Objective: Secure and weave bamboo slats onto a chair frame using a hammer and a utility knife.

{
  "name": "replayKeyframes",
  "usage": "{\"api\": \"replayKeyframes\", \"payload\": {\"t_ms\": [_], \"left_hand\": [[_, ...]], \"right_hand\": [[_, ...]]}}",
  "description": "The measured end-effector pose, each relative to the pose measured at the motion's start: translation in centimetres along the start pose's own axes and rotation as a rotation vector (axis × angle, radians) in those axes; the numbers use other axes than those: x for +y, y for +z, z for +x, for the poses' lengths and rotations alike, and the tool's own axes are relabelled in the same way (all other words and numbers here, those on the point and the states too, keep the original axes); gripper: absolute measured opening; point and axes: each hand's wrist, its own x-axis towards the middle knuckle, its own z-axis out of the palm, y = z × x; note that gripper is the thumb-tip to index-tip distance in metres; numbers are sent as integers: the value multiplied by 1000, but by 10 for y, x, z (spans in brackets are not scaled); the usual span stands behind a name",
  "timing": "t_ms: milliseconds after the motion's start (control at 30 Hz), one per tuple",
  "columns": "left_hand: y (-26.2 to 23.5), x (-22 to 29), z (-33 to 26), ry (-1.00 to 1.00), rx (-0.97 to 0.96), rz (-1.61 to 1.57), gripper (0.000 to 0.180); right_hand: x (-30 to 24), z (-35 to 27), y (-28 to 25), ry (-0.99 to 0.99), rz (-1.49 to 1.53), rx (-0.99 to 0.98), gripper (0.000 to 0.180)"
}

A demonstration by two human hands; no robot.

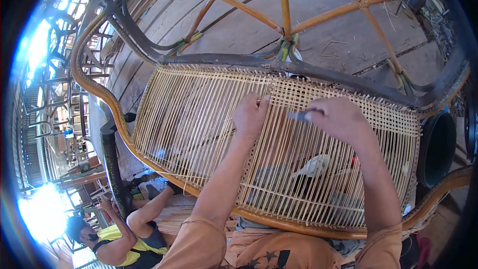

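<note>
A rattan seat frame (110,102) lies across my lap, strung with pale cane strands (189,114) running from the far side to the near side. Crosswise strands form a close woven grid (303,92) along the far edge of the right half. My left hand (250,115) is closed at the middle divider, thumb and forefinger together beside the left end of that grid; what they pinch is hidden. In my closed right hand (341,119) is a flat, dark grey knife-like tool (299,115), its tip pointing left just above the strands, near the grid's lower edge.
Beyond the seat, curved rattan poles (286,5) join at bound joints above a wooden plank floor (338,40). A dark round container (438,149) stands at the right. Another person (124,241) in a yellow top sits at the lower left, near stacked furniture frames.
</note>
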Motion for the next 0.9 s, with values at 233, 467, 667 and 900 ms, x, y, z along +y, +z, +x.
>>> {"api": "replayKeyframes", "payload": {"t_ms": [233,467,667,900], "left_hand": [[1,6,5,16,32,22,35],[7,-5,3,30,54,16,31],[12,-5,6,-8,38,27,32],[4,-1,6,-87,-1,36,34]], "right_hand": [[-1,10,7,-59,34,101,32],[2,22,15,-71,71,139,31],[14,23,22,-152,113,44,28],[-1,14,17,-115,40,-33,27]]}}
